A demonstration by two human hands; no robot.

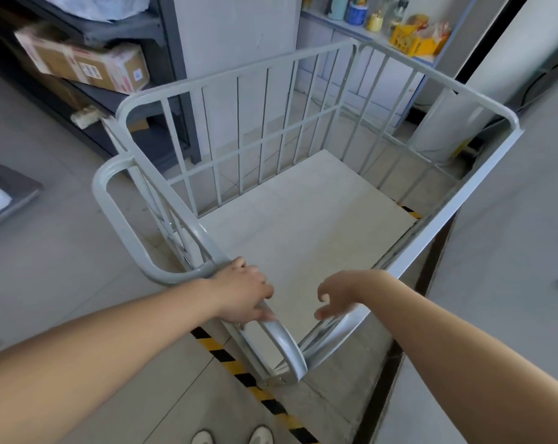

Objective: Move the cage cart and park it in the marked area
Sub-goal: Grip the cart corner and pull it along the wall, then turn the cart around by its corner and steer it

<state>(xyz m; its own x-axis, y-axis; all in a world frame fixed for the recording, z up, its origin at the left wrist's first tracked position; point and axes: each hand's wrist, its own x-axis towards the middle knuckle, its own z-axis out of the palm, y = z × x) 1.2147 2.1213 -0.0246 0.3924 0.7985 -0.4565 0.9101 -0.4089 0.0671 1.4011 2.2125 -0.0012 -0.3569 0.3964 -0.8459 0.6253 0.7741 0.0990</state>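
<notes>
The grey cage cart (303, 225) with barred sides and a pale empty deck fills the middle of the view. My left hand (242, 291) rests on its curved push handle (284, 344), fingers wrapped over the bar. My right hand (337, 298) hovers just above the right end of the handle, fingers spread and curled, holding nothing. Yellow-and-black floor tape (239, 366) runs diagonally under the near end of the cart, and another piece (410, 212) shows past the deck's right side.
A dark metal shelf rack with cardboard boxes (88, 65) stands at the left rear. A white cabinet with bottles and a yellow crate (412, 43) is behind the cart. A grey wall (511, 251) runs close along the cart's right side. My shoes (232, 437) are at the bottom.
</notes>
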